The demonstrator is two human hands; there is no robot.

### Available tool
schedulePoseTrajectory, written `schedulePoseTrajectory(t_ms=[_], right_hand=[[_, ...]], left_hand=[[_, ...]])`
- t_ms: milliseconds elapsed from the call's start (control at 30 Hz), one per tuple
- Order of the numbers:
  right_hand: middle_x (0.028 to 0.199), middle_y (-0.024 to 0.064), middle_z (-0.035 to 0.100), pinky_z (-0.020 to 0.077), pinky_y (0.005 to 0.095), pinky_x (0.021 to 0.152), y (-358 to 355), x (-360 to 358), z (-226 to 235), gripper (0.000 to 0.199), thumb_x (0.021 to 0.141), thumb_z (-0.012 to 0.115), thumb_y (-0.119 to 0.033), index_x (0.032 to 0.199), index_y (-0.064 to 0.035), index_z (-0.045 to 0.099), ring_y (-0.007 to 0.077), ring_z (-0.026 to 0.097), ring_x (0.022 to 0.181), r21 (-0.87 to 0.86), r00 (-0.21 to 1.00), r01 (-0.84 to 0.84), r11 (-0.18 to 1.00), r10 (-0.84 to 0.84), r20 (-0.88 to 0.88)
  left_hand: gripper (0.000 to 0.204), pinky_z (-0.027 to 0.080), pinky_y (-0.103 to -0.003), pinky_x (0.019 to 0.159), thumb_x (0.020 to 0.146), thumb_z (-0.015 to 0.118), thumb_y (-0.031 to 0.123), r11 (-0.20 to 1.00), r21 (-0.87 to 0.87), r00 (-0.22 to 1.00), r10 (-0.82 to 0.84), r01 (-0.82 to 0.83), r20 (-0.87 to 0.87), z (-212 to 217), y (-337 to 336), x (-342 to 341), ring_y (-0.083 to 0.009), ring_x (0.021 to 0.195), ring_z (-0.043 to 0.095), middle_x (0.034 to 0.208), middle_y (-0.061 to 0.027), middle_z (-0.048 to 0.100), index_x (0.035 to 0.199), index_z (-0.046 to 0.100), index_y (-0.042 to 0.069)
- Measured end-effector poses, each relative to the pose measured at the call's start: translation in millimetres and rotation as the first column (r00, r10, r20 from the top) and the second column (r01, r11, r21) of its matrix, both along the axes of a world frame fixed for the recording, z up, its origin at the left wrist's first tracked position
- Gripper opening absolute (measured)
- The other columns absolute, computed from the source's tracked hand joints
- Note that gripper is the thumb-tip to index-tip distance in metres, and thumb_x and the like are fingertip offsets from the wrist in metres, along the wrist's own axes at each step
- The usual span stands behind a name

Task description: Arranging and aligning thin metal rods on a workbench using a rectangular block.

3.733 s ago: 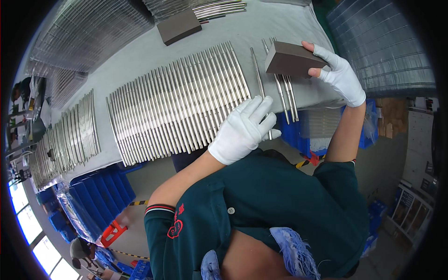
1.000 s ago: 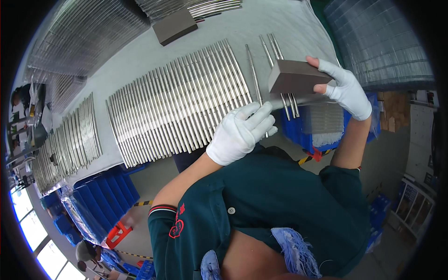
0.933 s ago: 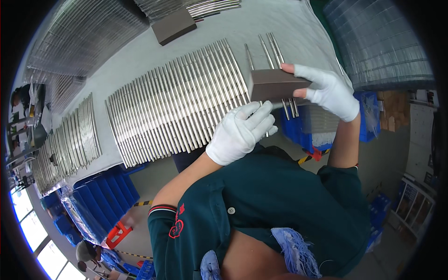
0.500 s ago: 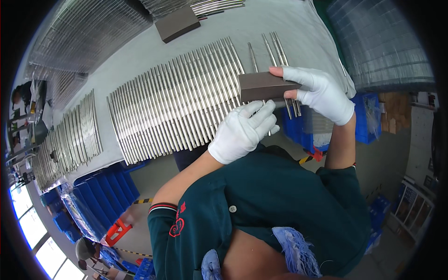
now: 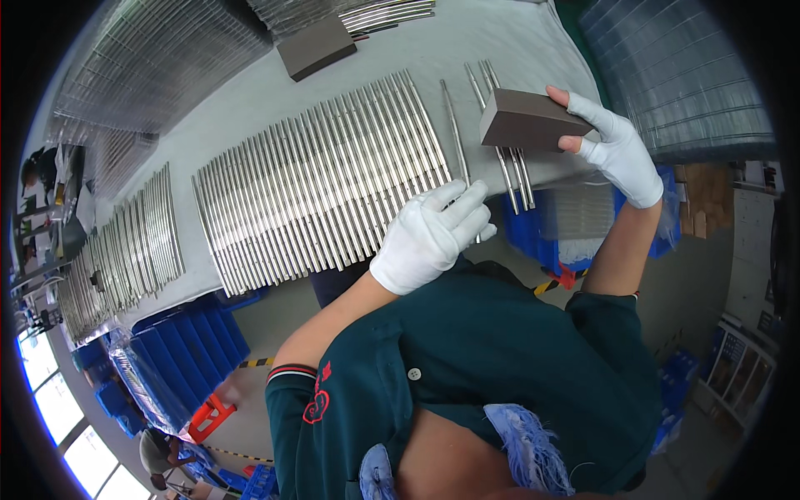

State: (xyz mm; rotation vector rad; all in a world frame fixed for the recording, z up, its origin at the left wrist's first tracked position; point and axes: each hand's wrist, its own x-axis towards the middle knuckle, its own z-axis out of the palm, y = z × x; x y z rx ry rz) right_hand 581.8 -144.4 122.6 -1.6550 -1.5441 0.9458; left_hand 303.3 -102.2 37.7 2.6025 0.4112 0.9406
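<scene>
Worker at a grey table (image 5: pixel 250 108), seen from above. The right hand (image 5: pixel 612 146), gloved, is clamped on a brown block (image 5: pixel 532 121), thumb under one long face and fingers over the end, and holds it lifted above three or four loose rods (image 5: pixel 510 158) at the right end of the table. The left hand (image 5: pixel 433 237), also gloved, is spread open with fingers apart; its fingertips rest on or just over the near tip of a single rod (image 5: pixel 455 129) lying between the loose rods and the main row of rods (image 5: pixel 325 179). Whether the fingertips press that rod cannot be told. A second block (image 5: pixel 317 47) lies beyond the main row, well apart from both hands.

Judged from this pose, the stroke would go best with the block's flat face laid square along the rod's length, pressure even, while the left fingertips pin the near tip so the rod neither rolls nor slides into the main row.
</scene>
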Motion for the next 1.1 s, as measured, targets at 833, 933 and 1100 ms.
schedulePoseTrajectory(t_ms=[833, 933, 1100], right_hand=[[0.134, 0.0068, 0.063, 0.049, 0.0291, 0.097, 13, -7, -2, 0.052, 0.086, 0.072, -0.007, 0.137, -0.0054, 0.058, 0.015, 0.06, 0.116, -0.023, 0.993, -0.108, 0.994, 0.106, -0.052], [0.129, 0.0041, 0.066, 0.0502, 0.0308, 0.094, 17, -43, -4, 0.051, 0.085, 0.072, -0.008, 0.135, -0.0083, 0.06, 0.0133, 0.062, 0.111, -0.089, 0.982, -0.186, 0.978, 0.188, 0.007], [0.133, 0.0064, 0.064, 0.0488, 0.031, 0.099, 16, -25, -16, 0.051, 0.085, 0.072, -0.005, 0.135, -0.0057, 0.059, 0.0167, 0.06, 0.119, -0.111, 0.949, -0.161, 0.981, 0.123, -0.289]], left_hand=[[0.027, 0.06, -0.037, 0.075, 0.075, 0.079, 0.019, 1.0, -0.016, 0.999, -0.024, 0.024, 0.023, -1, 1, 1, -0.0294, 0.1, 0.066, 0.11, -0.0109, 0.066, 0.092, 0.063, 0.006], [0.027, 0.06, -0.038, 0.076, 0.075, 0.079, 0.019, 1.0, -0.001, 0.999, -0.029, 0.029, 0.033, 0, 1, 2, -0.0299, 0.099, 0.066, 0.11, -0.0111, 0.066, 0.092, 0.063, 0.006], [0.024, 0.057, -0.039, 0.082, 0.076, 0.074, 0.02, 0.998, -0.029, 0.999, -0.05, 0.05, 0.013, 0, 1, 1, -0.0323, 0.1, 0.064, 0.108, -0.014, 0.065, 0.084, 0.059, 0.004]])
